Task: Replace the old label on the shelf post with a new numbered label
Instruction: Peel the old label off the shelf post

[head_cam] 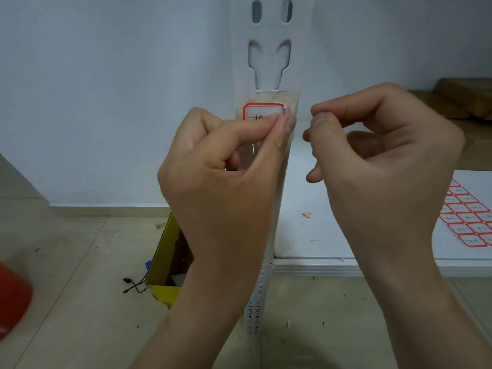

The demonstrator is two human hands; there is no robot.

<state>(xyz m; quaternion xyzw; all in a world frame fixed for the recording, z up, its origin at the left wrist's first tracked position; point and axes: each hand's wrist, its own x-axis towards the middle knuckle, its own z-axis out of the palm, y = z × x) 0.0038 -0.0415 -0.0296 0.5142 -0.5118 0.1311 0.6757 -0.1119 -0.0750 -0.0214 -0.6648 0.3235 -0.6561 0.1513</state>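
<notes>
My left hand (221,166) pinches the right edge of the red-bordered label (262,111) stuck on the white shelf post (269,62), while my right hand (372,155) hovers just beside it, fingertips pinched together on nothing I can make out, and the label sheet (468,217) lies at the shelf's (306,187) right edge.

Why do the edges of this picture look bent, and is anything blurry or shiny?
Head view: the wide-angle lens bows the floor and the shelf toward the frame edges; the red object at far left is smeared and out of focus; light is soft and even, with faint shadows; a small bright glint sits near the left hand on the shelf post, below the label.
</notes>
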